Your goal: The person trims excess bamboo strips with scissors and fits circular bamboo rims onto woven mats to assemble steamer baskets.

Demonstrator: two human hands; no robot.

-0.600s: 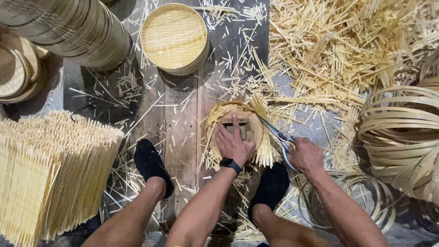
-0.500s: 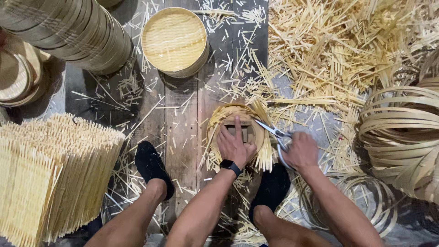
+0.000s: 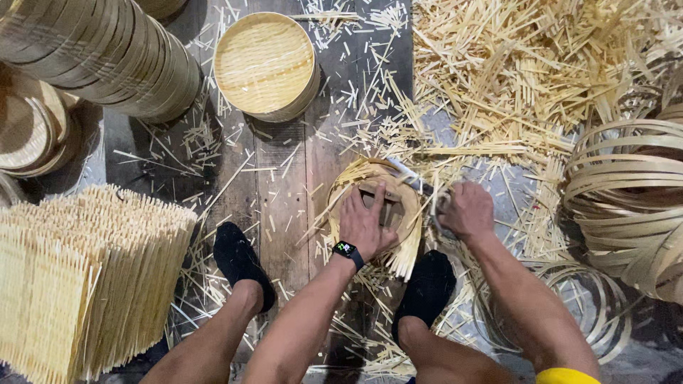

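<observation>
One round bamboo frame (image 3: 384, 203) is lying on the dark wooden floor (image 3: 284, 192) between two black-shod feet, its loose slat ends sticking out past the rim; the left hand (image 3: 366, 224) is pressing down flat on it, fingers spread and extended, clasping nothing, a black wristwatch (image 3: 347, 251) sitting on that wrist; the right hand (image 3: 466, 210) is resting just beside the frame's right edge, fingers curled tight around the handles of a pair of shears (image 3: 420, 186) — the pale blade is reaching over the frame's upper right rim. One finished round bamboo tray (image 3: 265, 64) is standing alone higher on the boards, its slatted bottom showing, nothing inside; one long stack of round bamboo rings (image 3: 99, 53) is lying tilted at upper left, with a few shallow round trays (image 3: 28, 131) beside it; one dense bundle of upright bamboo sticks (image 3: 78, 277) is filling the lower left; one broad heap of cut bamboo slivers (image 3: 526, 64) is spreading across the upper right; coils of flat bamboo strip (image 3: 626, 185) are piling at the right edge — their number cannot be counted.
</observation>
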